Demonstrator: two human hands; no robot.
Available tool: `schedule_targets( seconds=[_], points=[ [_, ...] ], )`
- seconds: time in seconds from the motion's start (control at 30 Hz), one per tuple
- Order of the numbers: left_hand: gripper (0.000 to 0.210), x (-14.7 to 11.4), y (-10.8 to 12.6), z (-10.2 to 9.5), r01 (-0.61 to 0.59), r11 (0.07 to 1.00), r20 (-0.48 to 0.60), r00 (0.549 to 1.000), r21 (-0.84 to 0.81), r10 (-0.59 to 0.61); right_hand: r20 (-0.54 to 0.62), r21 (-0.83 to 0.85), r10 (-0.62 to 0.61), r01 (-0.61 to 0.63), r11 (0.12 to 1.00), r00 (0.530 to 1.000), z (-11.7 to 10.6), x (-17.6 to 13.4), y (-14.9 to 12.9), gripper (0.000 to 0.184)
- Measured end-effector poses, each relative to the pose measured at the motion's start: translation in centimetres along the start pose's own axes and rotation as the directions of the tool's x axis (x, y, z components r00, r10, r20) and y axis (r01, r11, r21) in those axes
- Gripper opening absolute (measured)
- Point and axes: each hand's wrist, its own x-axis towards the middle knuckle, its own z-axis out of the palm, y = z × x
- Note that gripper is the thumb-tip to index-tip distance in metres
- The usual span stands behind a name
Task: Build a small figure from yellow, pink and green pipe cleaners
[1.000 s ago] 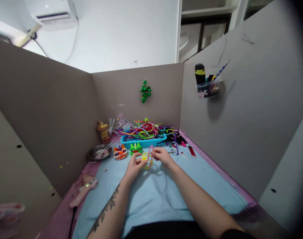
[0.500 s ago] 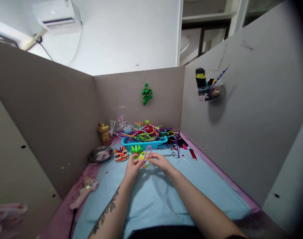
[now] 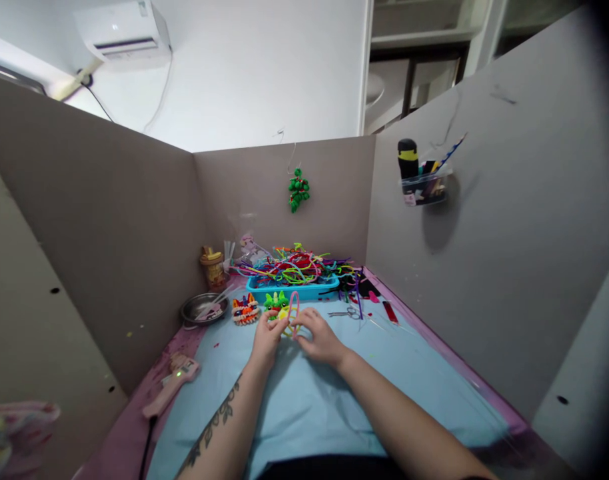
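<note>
A pink pipe cleaner [image 3: 294, 295], bent into a tall loop, stands up between my two hands over the blue cloth. With thumb and fingertips pinched, my left hand [image 3: 267, 340] grips its base together with a yellow pipe cleaner shape [image 3: 283, 313]. My right hand [image 3: 319, 337] is closed on the right side of the pink loop, its thumb low and its fingers above. Just behind my left hand sit a green pipe cleaner animal face [image 3: 273, 302] and an orange-and-white striped one [image 3: 245, 311].
A blue tray [image 3: 304, 292] heaped with coloured pipe cleaners stands at the back. Scissors [image 3: 352, 312] lie to its front right. On the left are a metal bowl [image 3: 204, 309] and a pink glue gun [image 3: 172, 387], its light on. Grey partitions [image 3: 284, 230] enclose the table.
My right hand has shifted its grip on the pink loop, with the thumb now lower and the fingers higher. The loop stands more upright. The whole view has moved slightly.
</note>
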Motion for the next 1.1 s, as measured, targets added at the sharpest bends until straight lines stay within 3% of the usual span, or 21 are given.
schedule_targets(
  seconds=[0.1, 0.23, 0.33, 0.4, 0.47, 0.5, 0.53, 0.6, 0.63, 0.7, 0.77, 0.87, 1.1],
  points=[
    [0.054, 0.0, -0.2, 0.0, -0.01, 1.0, 0.008, 1.0, -0.02, 0.01, 0.108, -0.144, -0.114, 0.129, 0.981, 0.988, 0.9, -0.3, -0.1, 0.02],
    [0.051, 0.1, -0.2, 0.0, -0.023, 0.999, -0.029, 0.999, -0.031, 0.022, 0.061, -0.17, -0.224, 0.232, 0.958, 0.973, 1.7, -0.7, -0.3, 0.018],
    [0.051, 0.4, -0.2, -0.2, -0.028, 0.999, -0.093, 0.995, -0.039, 0.025, 0.126, -0.053, -0.363, 0.372, 0.927, 0.923, 1.9, -1.1, -2.2, 0.019],
    [0.051, 0.5, -0.1, -0.4, -0.02, 0.999, -0.125, 0.992, -0.037, 0.015, 0.22, 0.103, -0.465, 0.454, 0.885, 0.857, 2.0, -1.4, -3.9, 0.018],
    [0.052, 0.6, -0.1, -0.5, -0.01, 1.0, -0.132, 0.991, -0.028, 0.006, 0.304, 0.323, -0.484, 0.389, 0.862, 0.82, 1.9, -1.5, -5.1, 0.015],
    [0.052, 0.6, 0.0, -0.5, -0.015, 1.0, -0.131, 0.991, -0.027, 0.011, 0.317, 0.405, -0.447, 0.308, 0.861, 0.836, 1.7, -1.4, -5.3, 0.016],
    [0.052, 0.6, 0.1, -0.4, -0.026, 0.999, -0.128, 0.992, -0.031, 0.022, 0.293, 0.435, -0.359, 0.211, 0.875, 0.886, 1.5, -1.2, -5.1, 0.019],
    [0.051, 0.4, 0.3, -0.2, -0.048, 0.998, -0.117, 0.992, -0.039, 0.043, 0.115, 0.383, -0.065, 0.016, 0.923, 0.991, 1.0, -0.8, -4.1, 0.023],
    [0.051, 0.3, 0.4, -0.1, -0.051, 0.998, -0.108, 0.993, -0.038, 0.046, -0.044, 0.329, 0.102, -0.082, 0.941, 0.994, 0.8, -0.5, -3.3, 0.024],
    [0.05, 0.0, 0.5, 0.2, -0.046, 0.999, -0.077, 0.996, -0.023, 0.044, -0.267, 0.203, 0.253, -0.203, 0.958, 0.93, 0.4, 0.0, -1.5, 0.016],
    [0.049, -0.2, 0.5, 0.4, -0.042, 0.999, -0.029, 0.999, -0.009, 0.042, -0.323, 0.121, 0.246, -0.218, 0.968, 0.914, 0.4, 0.3, 0.0, 0.01],
    [0.049, -0.4, 0.2, 0.5, -0.052, 0.999, 0.051, 0.997, -0.015, 0.053, -0.306, 0.103, 0.232, -0.21, 0.972, 0.923, 0.7, 0.6, 1.0, 0.011],
    [0.049, -0.5, -0.2, 0.5, -0.113, 0.993, 0.118, 0.986, -0.018, 0.115, -0.316, 0.086, 0.224, -0.207, 0.974, 0.922, 0.9, 0.6, 0.5, 0.004]
  ],
)
